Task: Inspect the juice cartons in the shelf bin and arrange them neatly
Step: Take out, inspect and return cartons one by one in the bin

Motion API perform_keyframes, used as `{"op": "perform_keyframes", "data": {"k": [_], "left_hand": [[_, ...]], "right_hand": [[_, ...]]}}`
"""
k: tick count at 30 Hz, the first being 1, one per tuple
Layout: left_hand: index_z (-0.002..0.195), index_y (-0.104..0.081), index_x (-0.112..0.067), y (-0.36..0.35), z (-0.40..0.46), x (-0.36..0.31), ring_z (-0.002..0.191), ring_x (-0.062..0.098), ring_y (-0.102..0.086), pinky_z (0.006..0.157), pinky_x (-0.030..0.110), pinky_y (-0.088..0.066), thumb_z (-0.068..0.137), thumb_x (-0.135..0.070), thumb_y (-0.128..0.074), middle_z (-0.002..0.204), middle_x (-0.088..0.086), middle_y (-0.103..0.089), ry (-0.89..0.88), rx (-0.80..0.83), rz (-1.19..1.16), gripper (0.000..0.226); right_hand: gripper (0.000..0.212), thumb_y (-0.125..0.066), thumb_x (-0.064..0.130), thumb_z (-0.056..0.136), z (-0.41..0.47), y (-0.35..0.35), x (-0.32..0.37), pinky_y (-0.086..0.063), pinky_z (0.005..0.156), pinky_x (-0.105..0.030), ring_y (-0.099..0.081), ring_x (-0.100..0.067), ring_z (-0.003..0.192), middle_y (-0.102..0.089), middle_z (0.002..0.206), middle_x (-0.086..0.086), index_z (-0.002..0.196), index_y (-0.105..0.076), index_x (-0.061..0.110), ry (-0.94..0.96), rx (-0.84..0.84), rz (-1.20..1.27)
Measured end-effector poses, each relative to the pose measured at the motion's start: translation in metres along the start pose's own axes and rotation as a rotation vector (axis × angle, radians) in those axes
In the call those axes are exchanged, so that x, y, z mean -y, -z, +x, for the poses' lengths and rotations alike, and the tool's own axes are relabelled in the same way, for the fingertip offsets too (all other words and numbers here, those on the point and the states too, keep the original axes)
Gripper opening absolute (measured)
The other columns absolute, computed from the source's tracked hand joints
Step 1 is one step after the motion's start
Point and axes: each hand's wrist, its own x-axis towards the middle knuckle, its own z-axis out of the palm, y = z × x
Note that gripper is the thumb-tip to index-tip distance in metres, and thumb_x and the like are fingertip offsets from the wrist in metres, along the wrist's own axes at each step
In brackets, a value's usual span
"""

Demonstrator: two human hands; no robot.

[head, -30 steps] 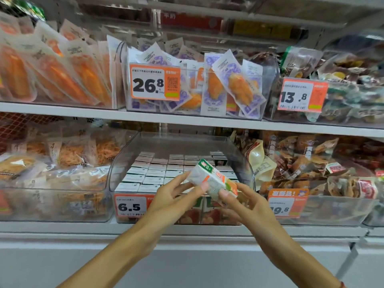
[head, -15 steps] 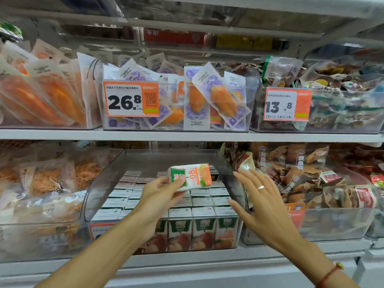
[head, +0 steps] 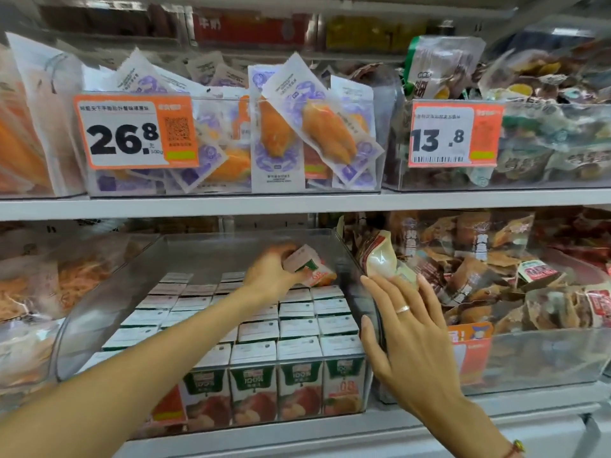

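Starting at the left, bags of shredded snacks fill the neighbouring tub, just beside the clear shelf bin that holds the juice cartons. These stand upright in tidy rows, tops up, filling the front and middle of the bin, while its back looks bare. Above the rear rows, the left hand curls its fingers around a single carton, tilted with one corner down, held towards the right rear of the bin and seemingly just above the standing tops. Further right, the right hand is flat and spread, fingers straight, holding nothing; it lies against the outside of the bin's right wall, and its fingertips reach a pale pouch in the next tub.

The likely trouble: lowered at this tilt, the carton could land across its neighbours or knock them out of line. If the right hand pushes, the bin itself could shift on the shelf.
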Motion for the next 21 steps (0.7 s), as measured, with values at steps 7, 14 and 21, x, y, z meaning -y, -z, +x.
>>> {"op": "perform_keyframes", "data": {"k": [7,14,21], "left_hand": [[0.135,-0.055,-0.019,0.007,0.033,-0.019,0.115,0.017,-0.056,0.088,0.021,-0.04,0.085,-0.027,-0.074,0.136,0.002,-0.058,-0.12,0.184,0.33,0.054],[0.13,-0.059,-0.022,-0.005,0.046,-0.018,0.125,0.02,-0.054,0.105,0.032,-0.043,0.086,-0.03,-0.074,0.137,-0.002,-0.057,-0.143,0.293,0.427,0.047],[0.127,-0.066,-0.02,-0.017,0.041,0.003,0.123,0.019,-0.056,0.108,0.036,-0.041,0.098,-0.027,-0.057,0.136,-0.001,-0.06,-0.194,0.382,0.429,0.03]], "right_hand": [[0.049,-0.039,0.034,0.093,0.001,0.001,0.003,-0.016,0.121,-0.04,-0.055,-0.023,0.123,-0.063,0.129,-0.003,0.131,-0.06,0.01,-0.009,0.001,-0.01],[0.049,-0.039,0.033,0.093,0.0,0.001,0.003,-0.017,0.12,-0.04,-0.056,-0.024,0.122,-0.063,0.129,-0.004,0.13,-0.06,0.009,-0.016,0.013,-0.013],[0.049,-0.038,0.033,0.093,0.001,0.001,0.003,-0.015,0.121,-0.039,-0.056,-0.024,0.122,-0.063,0.128,-0.004,0.13,-0.06,0.009,-0.023,0.011,0.008]]}}
